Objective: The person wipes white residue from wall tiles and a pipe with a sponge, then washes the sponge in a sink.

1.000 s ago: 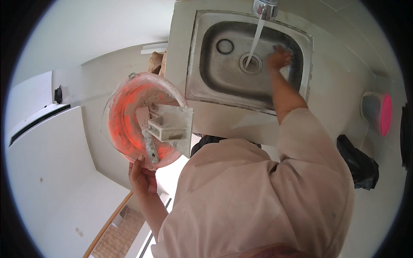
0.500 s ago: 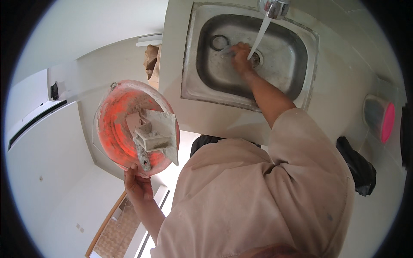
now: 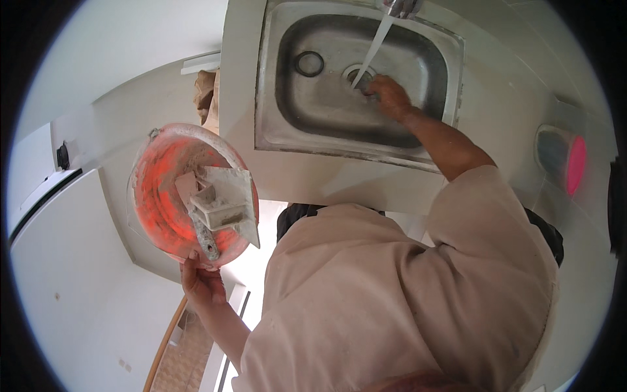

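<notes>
My left hand [image 3: 204,282] grips the rim of an orange bucket [image 3: 153,209] caked with grey residue. Inside the bucket rest a plastering float [image 3: 243,189] with a box-like handle and a dirty trowel [image 3: 206,240]. My right hand [image 3: 392,98] is down in the steel sink [image 3: 266,111], its fingers curled beside the drain [image 3: 359,72]. Whatever those fingers hold, if anything, is hidden. Water [image 3: 377,44] runs from the tap [image 3: 401,6] close to the fingertips. A dark ring [image 3: 309,64] lies on the sink's bottom, left of the drain.
A container with a pink lid [image 3: 576,165] stands on the counter [image 3: 339,176] at the right. Brown paper [image 3: 205,95] shows beyond the counter's left edge. White panels [image 3: 78,242] rise on the left, beyond the bucket.
My right hand has moved from left of the water stream to the right of it, by the drain. The left hand keeps hold of the bucket. The whole view has shifted slightly.
</notes>
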Demonstrator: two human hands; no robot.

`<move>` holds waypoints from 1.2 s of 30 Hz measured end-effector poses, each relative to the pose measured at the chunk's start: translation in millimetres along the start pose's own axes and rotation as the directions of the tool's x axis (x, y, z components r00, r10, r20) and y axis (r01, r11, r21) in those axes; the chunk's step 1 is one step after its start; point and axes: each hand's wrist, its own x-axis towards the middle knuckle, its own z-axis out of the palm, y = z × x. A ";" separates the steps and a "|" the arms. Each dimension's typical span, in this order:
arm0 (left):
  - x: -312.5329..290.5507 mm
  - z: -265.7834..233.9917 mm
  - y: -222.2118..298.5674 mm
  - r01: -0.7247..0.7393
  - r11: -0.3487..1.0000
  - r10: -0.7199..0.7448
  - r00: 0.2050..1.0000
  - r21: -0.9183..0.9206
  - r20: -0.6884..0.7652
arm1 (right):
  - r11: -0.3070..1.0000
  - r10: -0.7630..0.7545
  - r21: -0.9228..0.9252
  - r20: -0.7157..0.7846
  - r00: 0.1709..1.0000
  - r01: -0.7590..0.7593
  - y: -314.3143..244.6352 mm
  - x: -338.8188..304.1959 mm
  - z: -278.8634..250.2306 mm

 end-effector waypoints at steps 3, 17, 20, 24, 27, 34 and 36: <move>-7.1 22.6 0.6 -0.042 0.999 0.042 0.998 0.013 -0.042 | 0.948 -0.007 -0.306 -0.299 0.954 -0.089 56.0 -0.9 -23.2; -5.8 -1.5 -1.7 0.001 1.000 -0.002 0.995 -0.010 -0.100 | 0.900 0.325 -0.327 0.061 0.944 -0.289 22.6 -49.9 -32.1; -0.6 5.0 -5.7 -0.024 1.000 0.025 0.993 0.008 -0.116 | 0.989 -0.089 0.133 0.189 0.978 0.064 -10.0 -61.9 1.3; -4.7 4.0 -6.0 0.011 0.999 -0.015 0.995 -0.040 -0.095 | 0.894 -0.233 0.394 0.003 0.973 0.212 -50.0 3.9 65.2; -4.8 6.0 -2.7 -0.017 1.000 0.013 0.990 -0.022 -0.141 | 0.970 -0.238 0.007 -0.146 0.960 0.241 -77.9 50.4 71.2; -8.0 5.4 -2.5 -0.048 0.999 0.045 0.984 -0.012 -0.175 | 0.985 0.174 0.079 -0.471 0.865 -0.156 -67.8 146.0 74.0; -4.5 4.8 0.1 -0.019 0.999 0.021 0.998 0.033 -0.052 | 0.970 0.233 0.074 -0.552 0.801 -0.232 -64.0 162.4 64.1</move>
